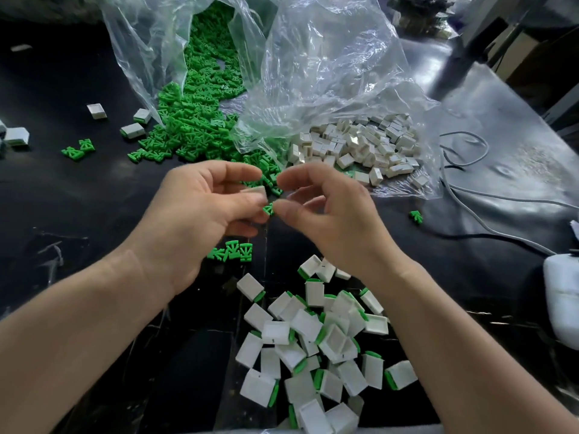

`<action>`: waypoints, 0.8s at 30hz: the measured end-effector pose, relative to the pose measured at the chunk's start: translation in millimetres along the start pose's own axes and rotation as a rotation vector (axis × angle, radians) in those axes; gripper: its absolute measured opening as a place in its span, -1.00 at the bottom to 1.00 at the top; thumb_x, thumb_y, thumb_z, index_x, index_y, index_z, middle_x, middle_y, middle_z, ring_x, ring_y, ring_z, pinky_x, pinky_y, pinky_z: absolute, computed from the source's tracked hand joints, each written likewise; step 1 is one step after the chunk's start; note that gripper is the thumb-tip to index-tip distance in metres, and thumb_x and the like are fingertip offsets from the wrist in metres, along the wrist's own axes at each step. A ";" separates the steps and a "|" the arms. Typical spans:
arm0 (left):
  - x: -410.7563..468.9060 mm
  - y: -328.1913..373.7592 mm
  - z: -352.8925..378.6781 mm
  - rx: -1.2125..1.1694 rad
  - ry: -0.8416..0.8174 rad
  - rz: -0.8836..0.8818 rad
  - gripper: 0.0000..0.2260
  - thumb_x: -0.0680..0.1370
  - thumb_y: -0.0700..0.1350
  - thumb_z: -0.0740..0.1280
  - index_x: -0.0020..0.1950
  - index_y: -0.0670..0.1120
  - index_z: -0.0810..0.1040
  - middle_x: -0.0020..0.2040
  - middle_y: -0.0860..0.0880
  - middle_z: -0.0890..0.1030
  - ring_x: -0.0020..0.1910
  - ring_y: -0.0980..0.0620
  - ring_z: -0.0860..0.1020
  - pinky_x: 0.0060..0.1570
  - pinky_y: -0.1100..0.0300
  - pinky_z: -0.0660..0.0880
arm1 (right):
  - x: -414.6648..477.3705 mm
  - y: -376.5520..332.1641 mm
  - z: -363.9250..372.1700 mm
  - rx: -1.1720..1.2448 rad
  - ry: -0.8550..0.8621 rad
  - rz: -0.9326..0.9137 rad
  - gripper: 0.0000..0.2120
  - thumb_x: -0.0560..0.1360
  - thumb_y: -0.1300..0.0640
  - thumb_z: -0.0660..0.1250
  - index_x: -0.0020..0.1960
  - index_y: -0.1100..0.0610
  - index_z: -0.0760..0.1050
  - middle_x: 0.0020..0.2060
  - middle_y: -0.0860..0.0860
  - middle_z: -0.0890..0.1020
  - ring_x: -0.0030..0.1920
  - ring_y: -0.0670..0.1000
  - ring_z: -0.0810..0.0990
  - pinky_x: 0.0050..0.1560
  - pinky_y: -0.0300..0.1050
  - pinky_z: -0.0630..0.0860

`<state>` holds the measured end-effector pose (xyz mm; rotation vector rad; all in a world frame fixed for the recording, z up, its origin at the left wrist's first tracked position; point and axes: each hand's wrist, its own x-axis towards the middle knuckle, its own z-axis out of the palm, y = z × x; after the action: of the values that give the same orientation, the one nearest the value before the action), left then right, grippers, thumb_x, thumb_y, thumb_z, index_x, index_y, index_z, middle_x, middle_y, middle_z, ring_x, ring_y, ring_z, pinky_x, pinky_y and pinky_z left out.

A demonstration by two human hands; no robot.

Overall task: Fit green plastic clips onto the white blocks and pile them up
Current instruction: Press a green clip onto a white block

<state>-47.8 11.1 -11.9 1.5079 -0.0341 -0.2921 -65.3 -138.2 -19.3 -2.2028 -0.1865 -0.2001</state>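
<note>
While both hands work close together above the middle of the table (62,198), the entry reads as follows. Left hand (200,211): fingers curled, thumb and forefinger gripping one white block (255,191). Right hand (329,220): fingers curled, its thumb tip against one green clip (268,209), which it pinches by the look of it, though blur leaves the exact hold unsure. The clip sits just below the block, between the fingertips of the two hands and not yet seated. Step in hand, as judged: bringing clip to block for fitting. The next move calls for turning the clip to face the block's open end, pressing it home until only its green edge shows, then dropping the piece onto the finished pile (313,346), which lies by the near edge, right of middle, as a loose heap of white blocks each showing a green end. Stock, clips: a large heap of green clips (194,120) spilling from a clear bag (141,51) toward the far edge. A few loose clips (233,250) lie just below the left hand, and a single one (416,217) toward the right edge. Stock, blocks: unfitted white blocks (360,145) under a second clear bag (329,73), far right of middle, with several strays (131,130) toward the left edge. Sundry: grey cables (501,198) and a white bottle (562,302) at the right edge. Much stock remains, so the task looks far from done.
</note>
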 end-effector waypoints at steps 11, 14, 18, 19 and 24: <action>1.8 0.3 -1.0 -0.028 0.040 0.020 -0.85 0.43 -0.34 0.33 -0.21 -0.09 0.56 -0.36 0.03 0.66 -0.37 0.11 0.62 -0.38 0.29 0.55 | 4.9 14.3 6.8 -0.473 -0.143 -0.012 -0.93 0.47 0.11 0.33 -0.07 0.09 0.50 -0.14 -0.06 0.41 -0.07 -0.01 0.39 -0.21 -0.22 0.16; 0.5 0.3 -1.5 -0.036 0.023 0.022 -0.85 0.42 -0.34 0.34 -0.22 -0.10 0.56 -0.37 0.02 0.65 -0.38 0.11 0.63 -0.39 0.30 0.55 | 3.2 16.9 2.7 -0.347 -0.128 0.058 -0.86 0.41 0.14 0.40 -0.19 0.03 0.42 -0.27 -0.09 0.47 -0.19 -0.03 0.45 -0.19 -0.18 0.31; 0.7 -1.0 -1.4 -0.057 -0.001 0.017 -0.83 0.40 -0.38 0.34 -0.18 -0.12 0.56 -0.36 0.00 0.66 -0.38 0.08 0.63 -0.37 0.28 0.57 | 2.1 10.8 -8.1 0.044 -0.066 0.158 -0.75 0.40 0.22 0.42 -0.17 -0.11 0.45 -0.31 -0.12 0.52 -0.29 -0.14 0.48 -0.15 -0.28 0.46; 0.7 -1.4 -1.1 -0.061 -0.004 0.015 -0.83 0.40 -0.39 0.34 -0.17 -0.13 0.56 -0.35 -0.01 0.66 -0.38 0.07 0.64 -0.36 0.27 0.57 | 1.4 9.3 -11.1 0.111 -0.056 0.170 -0.74 0.40 0.25 0.41 -0.14 -0.11 0.47 -0.30 -0.10 0.52 -0.27 -0.12 0.50 -0.11 -0.23 0.49; 0.1 -4.0 1.0 -0.044 -0.039 0.025 -0.85 0.38 -0.39 0.35 -0.22 -0.15 0.55 -0.35 -0.04 0.65 -0.36 0.05 0.64 -0.35 0.28 0.58 | -2.7 1.6 -20.4 0.297 -0.052 0.164 -0.72 0.40 0.31 0.40 -0.06 -0.05 0.52 -0.32 -0.08 0.53 -0.27 -0.12 0.50 -0.13 -0.24 0.50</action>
<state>-48.5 10.0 -15.7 1.4568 -0.0768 -0.2999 -69.2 -155.6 -9.0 -1.9172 -0.0588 -0.0209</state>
